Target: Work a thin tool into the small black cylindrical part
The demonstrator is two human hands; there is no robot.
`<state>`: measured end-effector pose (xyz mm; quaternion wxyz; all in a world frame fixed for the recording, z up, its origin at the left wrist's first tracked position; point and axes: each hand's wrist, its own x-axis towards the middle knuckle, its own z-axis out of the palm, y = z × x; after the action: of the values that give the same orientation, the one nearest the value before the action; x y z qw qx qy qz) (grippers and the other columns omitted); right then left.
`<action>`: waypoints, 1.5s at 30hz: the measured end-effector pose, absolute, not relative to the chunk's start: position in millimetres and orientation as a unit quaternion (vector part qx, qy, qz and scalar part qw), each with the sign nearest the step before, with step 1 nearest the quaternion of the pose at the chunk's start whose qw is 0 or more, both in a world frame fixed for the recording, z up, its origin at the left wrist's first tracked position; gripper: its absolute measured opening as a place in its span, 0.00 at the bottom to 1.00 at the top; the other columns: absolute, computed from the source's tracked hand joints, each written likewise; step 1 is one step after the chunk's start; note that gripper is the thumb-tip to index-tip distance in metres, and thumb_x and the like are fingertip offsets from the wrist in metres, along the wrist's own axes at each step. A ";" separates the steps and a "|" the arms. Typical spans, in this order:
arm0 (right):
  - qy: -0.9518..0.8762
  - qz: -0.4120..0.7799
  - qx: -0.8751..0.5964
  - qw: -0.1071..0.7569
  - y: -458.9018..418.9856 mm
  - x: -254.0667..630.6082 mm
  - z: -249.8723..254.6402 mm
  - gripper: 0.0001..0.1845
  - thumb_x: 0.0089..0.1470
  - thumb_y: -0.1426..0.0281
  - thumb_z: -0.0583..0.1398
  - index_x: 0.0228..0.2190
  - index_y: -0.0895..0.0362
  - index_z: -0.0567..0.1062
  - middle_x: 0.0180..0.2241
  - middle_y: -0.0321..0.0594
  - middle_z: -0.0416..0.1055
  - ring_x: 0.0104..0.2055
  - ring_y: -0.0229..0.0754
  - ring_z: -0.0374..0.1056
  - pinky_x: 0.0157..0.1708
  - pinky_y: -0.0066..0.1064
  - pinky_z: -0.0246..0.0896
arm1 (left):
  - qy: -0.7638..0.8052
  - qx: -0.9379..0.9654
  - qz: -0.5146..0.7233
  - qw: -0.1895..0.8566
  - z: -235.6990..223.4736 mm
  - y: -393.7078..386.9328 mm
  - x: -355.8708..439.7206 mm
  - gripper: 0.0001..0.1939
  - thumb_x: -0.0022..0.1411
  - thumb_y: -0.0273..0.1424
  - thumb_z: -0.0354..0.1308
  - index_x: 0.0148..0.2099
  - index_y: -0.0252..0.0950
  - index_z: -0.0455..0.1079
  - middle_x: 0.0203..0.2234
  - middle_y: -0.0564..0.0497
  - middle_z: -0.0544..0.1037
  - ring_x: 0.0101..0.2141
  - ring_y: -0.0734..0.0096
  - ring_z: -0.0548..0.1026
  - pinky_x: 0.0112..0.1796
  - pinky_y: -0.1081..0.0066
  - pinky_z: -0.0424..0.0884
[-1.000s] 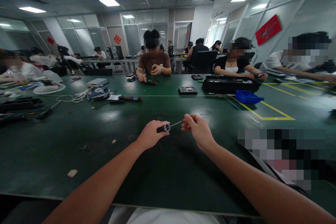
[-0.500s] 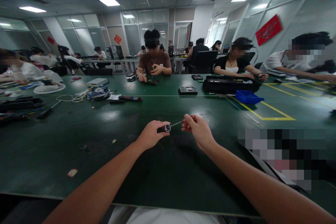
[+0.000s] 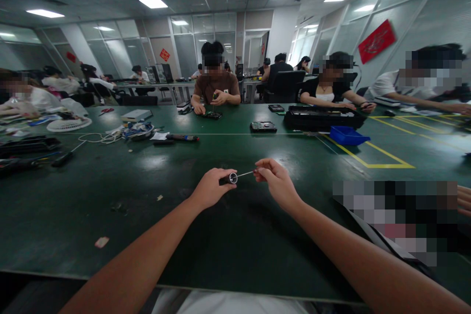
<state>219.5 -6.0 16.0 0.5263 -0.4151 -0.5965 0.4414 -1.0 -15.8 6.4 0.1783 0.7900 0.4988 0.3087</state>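
Observation:
My left hand (image 3: 210,189) is closed around a short dark cylinder, like a flashlight body (image 3: 233,178), its silver-rimmed round end turned towards me. From the right, a thin metal rod (image 3: 245,173), like a screwdriver shaft, reaches to that ringed end. Whether its tip is inside or only touching the end, I cannot tell. The rod's other end is pinched between the fingers of my right hand (image 3: 275,179), which hide whatever handle it has. Both hands are raised over the green table (image 3: 235,250).
Ahead lie a hard drive (image 3: 263,127), a blue tray (image 3: 348,136) and a long black casing (image 3: 324,117). Cables (image 3: 106,137) and tools (image 3: 182,138) lie ahead on the left. Paper scraps (image 3: 102,242) are nearer me. A co-worker (image 3: 215,86) sits opposite; another person's fingers (image 3: 464,201) show at right.
My right hand has turned slightly, its fingers regripping the rod. The cylinder has shifted a little left and up. Another person's fingers have come in at the right edge.

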 end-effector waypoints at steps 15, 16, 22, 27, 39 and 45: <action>-0.657 0.367 -0.447 0.484 -8.8 221.0 17.1 0.09 0.57 0.67 0.54 0.39 0.54 0.70 0.26 0.33 0.68 0.29 0.40 0.65 0.30 0.32 0.60 | 0.506 0.786 0.308 0.179 5.9 -15.2 -1.4 0.22 0.57 0.32 0.66 0.55 0.45 0.73 0.47 0.51 0.78 0.47 0.62 0.72 0.51 0.63 0.65; -0.661 0.364 -0.444 0.482 -9.3 220.9 17.8 0.09 0.58 0.65 0.54 0.38 0.54 0.71 0.25 0.33 0.68 0.29 0.40 0.65 0.30 0.32 0.59 | 0.506 0.786 0.307 0.177 6.0 -15.2 -1.6 0.22 0.57 0.33 0.65 0.55 0.45 0.73 0.47 0.51 0.78 0.47 0.62 0.72 0.51 0.62 0.65; -0.669 0.339 -0.477 0.458 -7.5 221.4 16.3 0.16 0.60 0.56 0.54 0.38 0.54 0.73 0.23 0.34 0.67 0.24 0.39 0.63 0.27 0.33 0.59 | 0.501 0.789 0.305 0.182 8.0 -16.3 -1.5 0.21 0.58 0.33 0.65 0.54 0.45 0.73 0.45 0.51 0.78 0.45 0.62 0.72 0.49 0.63 0.66; -0.668 0.344 -0.467 0.466 -6.5 222.3 12.8 0.14 0.59 0.61 0.54 0.45 0.53 0.70 0.30 0.36 0.69 0.31 0.41 0.67 0.33 0.35 0.63 | 0.500 0.788 0.309 0.183 7.4 -15.9 -1.6 0.21 0.58 0.33 0.65 0.54 0.46 0.73 0.46 0.52 0.78 0.46 0.62 0.72 0.50 0.62 0.65; -0.645 0.363 -0.448 0.502 -9.2 220.8 15.9 0.14 0.58 0.62 0.56 0.45 0.53 0.67 0.31 0.36 0.70 0.34 0.43 0.68 0.36 0.36 0.63 | 0.510 0.779 0.315 0.182 5.8 -14.5 -2.4 0.21 0.58 0.34 0.65 0.55 0.46 0.72 0.45 0.52 0.78 0.46 0.62 0.73 0.48 0.63 0.65; -0.656 0.383 -0.413 0.502 -9.8 220.9 21.2 0.12 0.58 0.60 0.57 0.38 0.55 0.73 0.32 0.38 0.73 0.36 0.42 0.69 0.38 0.35 0.64 | 0.525 0.772 0.309 0.182 8.1 -15.6 -2.7 0.21 0.59 0.34 0.64 0.55 0.44 0.72 0.45 0.51 0.78 0.45 0.63 0.73 0.48 0.64 0.66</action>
<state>220.9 -9.8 21.2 0.5021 -0.4131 -0.6559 0.3834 -2.7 -15.6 8.1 0.1816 0.7722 0.5246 0.3091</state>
